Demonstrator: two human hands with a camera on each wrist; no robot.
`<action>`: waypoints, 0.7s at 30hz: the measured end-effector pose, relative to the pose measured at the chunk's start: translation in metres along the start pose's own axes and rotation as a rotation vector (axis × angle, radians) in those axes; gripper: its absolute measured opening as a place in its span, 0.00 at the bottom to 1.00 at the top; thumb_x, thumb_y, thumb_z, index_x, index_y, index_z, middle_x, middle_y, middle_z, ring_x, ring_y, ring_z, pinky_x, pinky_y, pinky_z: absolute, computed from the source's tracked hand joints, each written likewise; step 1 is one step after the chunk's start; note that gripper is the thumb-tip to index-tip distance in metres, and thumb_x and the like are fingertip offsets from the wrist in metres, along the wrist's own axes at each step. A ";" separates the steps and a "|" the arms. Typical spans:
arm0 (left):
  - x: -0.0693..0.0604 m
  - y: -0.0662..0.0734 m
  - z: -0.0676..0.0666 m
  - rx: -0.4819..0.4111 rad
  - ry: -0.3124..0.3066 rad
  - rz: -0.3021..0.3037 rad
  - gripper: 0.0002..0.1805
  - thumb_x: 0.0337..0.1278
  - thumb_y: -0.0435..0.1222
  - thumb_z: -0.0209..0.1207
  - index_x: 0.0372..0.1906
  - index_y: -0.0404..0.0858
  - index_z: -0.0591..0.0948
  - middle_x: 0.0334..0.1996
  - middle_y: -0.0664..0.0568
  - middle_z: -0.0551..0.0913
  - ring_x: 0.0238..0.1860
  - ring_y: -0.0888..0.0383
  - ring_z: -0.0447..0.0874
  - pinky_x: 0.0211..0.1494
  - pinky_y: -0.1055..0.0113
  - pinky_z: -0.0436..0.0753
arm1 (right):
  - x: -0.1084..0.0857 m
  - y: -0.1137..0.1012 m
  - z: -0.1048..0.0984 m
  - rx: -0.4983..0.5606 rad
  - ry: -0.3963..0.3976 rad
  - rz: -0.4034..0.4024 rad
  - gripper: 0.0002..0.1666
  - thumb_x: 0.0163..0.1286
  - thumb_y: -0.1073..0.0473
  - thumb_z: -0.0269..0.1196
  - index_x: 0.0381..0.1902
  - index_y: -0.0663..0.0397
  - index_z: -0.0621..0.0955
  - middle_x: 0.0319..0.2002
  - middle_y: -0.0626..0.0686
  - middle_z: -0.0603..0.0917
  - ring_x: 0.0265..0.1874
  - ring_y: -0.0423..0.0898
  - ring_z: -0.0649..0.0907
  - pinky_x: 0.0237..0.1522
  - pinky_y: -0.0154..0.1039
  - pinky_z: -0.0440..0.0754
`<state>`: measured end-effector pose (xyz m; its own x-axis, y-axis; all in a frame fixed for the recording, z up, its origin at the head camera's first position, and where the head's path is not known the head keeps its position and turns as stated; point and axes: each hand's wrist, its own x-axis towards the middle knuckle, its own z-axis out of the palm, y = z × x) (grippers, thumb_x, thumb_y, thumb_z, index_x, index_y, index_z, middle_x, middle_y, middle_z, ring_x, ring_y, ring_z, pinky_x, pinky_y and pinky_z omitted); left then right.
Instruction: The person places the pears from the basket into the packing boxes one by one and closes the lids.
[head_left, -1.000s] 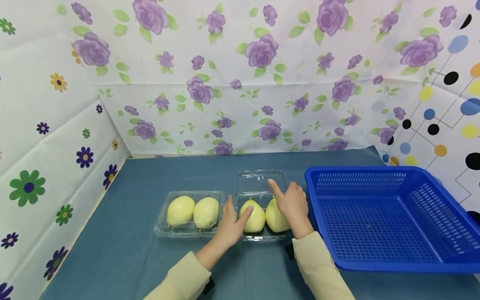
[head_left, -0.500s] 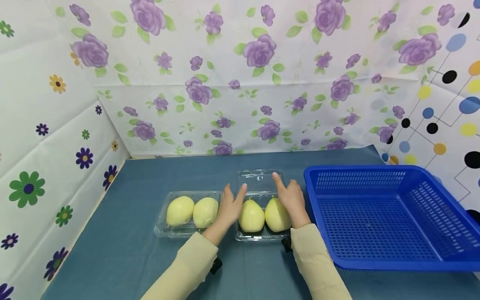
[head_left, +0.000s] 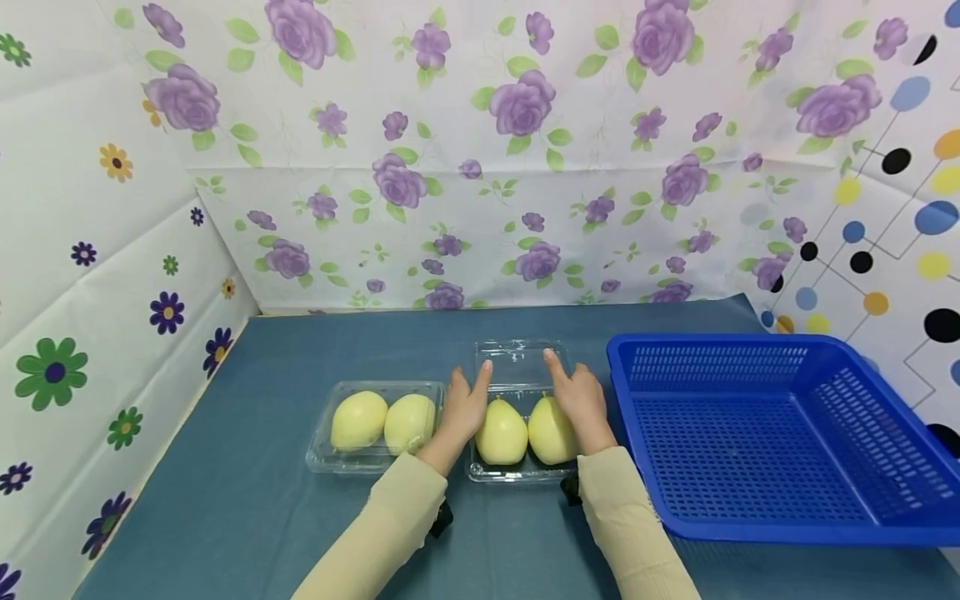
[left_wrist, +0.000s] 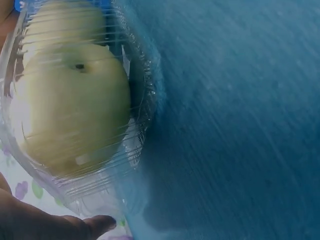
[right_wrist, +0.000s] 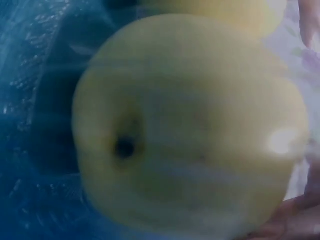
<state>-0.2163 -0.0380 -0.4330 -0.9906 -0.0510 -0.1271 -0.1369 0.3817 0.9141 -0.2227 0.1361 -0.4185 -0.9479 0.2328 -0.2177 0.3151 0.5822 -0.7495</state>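
Two pale yellow pears (head_left: 502,431) (head_left: 552,430) sit side by side in a clear plastic clamshell box (head_left: 510,474), whose lid (head_left: 513,364) lies back behind them. My left hand (head_left: 466,406) is at the box's left side, thumb raised and fingers extended. At its right side is my right hand (head_left: 582,403), thumb pointing toward the lid, partly covering the right pear. In the left wrist view a pear (left_wrist: 75,110) shows through ribbed plastic, with fingers (left_wrist: 90,225) by the rim. The right wrist view is filled by a blurred pear (right_wrist: 190,125). Contact with the box is unclear.
A closed clear box (head_left: 322,461) with two more pears stands left of my left hand. To the right sits a large blue plastic basket (head_left: 731,532). Blue cloth (head_left: 247,500) covers the table, with patterned sheets (head_left: 480,167) hanging behind and at the sides.
My left hand has swung from over the left pear back to the box's left side, uncovering that pear. My right hand has shifted slightly; the pears and box stay put.
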 end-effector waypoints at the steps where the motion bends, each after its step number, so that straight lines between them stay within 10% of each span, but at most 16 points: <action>1: 0.000 0.000 0.000 -0.007 -0.007 -0.017 0.46 0.70 0.58 0.39 0.72 0.24 0.46 0.71 0.28 0.51 0.72 0.35 0.51 0.72 0.43 0.56 | 0.000 0.000 0.000 -0.004 -0.003 0.001 0.57 0.68 0.24 0.39 0.72 0.70 0.54 0.69 0.71 0.59 0.66 0.68 0.62 0.66 0.61 0.62; 21: 0.006 0.000 -0.007 -0.173 -0.040 -0.053 0.47 0.68 0.61 0.37 0.73 0.26 0.46 0.72 0.31 0.52 0.72 0.37 0.51 0.73 0.45 0.54 | -0.001 -0.003 -0.001 0.027 -0.016 0.002 0.56 0.69 0.27 0.41 0.72 0.72 0.50 0.70 0.72 0.56 0.68 0.68 0.59 0.68 0.60 0.59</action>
<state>-0.2227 -0.0448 -0.4311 -0.9815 -0.0291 -0.1891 -0.1909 0.2147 0.9578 -0.2221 0.1353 -0.4156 -0.9479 0.2214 -0.2291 0.3159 0.5605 -0.7655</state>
